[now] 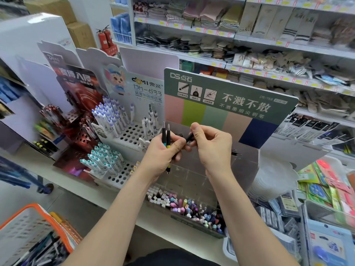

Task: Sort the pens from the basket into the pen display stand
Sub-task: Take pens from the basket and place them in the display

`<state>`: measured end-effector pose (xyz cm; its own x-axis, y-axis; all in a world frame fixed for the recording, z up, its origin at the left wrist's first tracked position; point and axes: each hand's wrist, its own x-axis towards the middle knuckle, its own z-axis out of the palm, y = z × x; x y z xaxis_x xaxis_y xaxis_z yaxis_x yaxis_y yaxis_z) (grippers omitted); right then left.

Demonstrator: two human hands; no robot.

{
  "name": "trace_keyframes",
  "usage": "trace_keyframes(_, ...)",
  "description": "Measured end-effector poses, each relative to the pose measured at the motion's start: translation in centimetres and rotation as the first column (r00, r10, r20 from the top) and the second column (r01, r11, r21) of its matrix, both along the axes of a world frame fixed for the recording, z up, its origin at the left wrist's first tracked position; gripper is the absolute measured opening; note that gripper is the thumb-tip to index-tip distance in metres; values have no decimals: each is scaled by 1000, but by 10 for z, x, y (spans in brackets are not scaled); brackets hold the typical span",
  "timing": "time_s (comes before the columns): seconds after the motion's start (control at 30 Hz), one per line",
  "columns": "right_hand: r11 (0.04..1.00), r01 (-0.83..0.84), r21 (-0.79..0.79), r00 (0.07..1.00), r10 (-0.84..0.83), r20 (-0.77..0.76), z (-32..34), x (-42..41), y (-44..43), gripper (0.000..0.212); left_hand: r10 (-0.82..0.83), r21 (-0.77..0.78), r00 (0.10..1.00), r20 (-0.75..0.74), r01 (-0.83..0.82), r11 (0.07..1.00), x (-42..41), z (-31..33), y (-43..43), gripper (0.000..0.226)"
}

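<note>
While both hands meet over the grey pen display stand (245, 166), left hand (163, 150) grips two pens (165, 134) upright, fingers curled round. Right hand (211, 144) pinches black pen (189, 138), thumb and forefinger. Basket (25, 227), more pens inside, sits off the counter's (86, 191) front edge.

The two pens (166, 137) are seen with black grips and silver tips, one barrel teal, the other yellow. The third pen (189, 137) is shown black. The stand (230, 96) is headed in grey-green with white lettering, above stripes of pink, lime, pale green, tan and navy. The basket (48, 214) is white, latticed and rimmed in orange. The rack (132, 134) is white, dotted with round holes.
</note>
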<state>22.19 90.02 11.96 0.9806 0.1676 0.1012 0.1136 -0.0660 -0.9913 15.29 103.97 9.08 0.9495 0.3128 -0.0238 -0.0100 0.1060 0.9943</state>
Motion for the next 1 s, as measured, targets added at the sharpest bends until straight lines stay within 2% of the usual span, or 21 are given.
trace_keyframes(0.1,990,137,-23,950,-125,285,10,4,1,24,62,-132,994,-92,-74,988,1,-1,-3,35)
trace_keyframes(0.2,949,307,74,804,-300,513,14,12,-2,20,65,-269,973,-220,-124,955,1,-8,4,42)
trace_keyframes(0.27,937,348,36,704,-287,649,8,15,-3,15,17,-391,969,-248,-116,913,0,-13,8,45)
trace_keyframes(0.33,941,322,-101,662,-147,735,-6,18,-2,14,-65,-567,975,-211,-68,821,-2,-16,9,44)
trace_keyframes(0.43,911,258,-322,720,41,692,-28,19,4,18,-154,-707,980,-123,22,707,-5,-17,10,41)
trace_keyframes(0.57,787,347,-511,725,120,678,-38,13,7,17,-203,-711,975,-86,83,699,-8,-15,11,29)
trace_keyframes(0.63,792,376,-480,703,94,705,-34,9,5,18,-223,-657,970,-94,108,746,-10,-16,10,28)
trace_keyframes(0.7,848,305,-433,697,111,708,-28,1,7,18,-220,-567,970,-107,122,815,-11,-16,7,27)
trace_keyframes(0.83,882,-20,-471,851,262,455,-9,-13,18,24,-205,-452,975,-87,145,880,-12,-14,2,28)
trace_keyframes(0.9,906,-141,-398,914,274,300,-2,-9,19,17,-193,-432,979,-66,146,890,-12,-12,3,32)
trace_keyframes(0.93,919,-178,-353,928,276,252,1,-6,19,13,-177,-423,982,-70,132,897,-12,-11,4,34)
trace_keyframes(1.0,949,-150,-278,934,228,274,9,-1,20,9,-123,-402,986,-112,68,913,-11,-10,7,38)
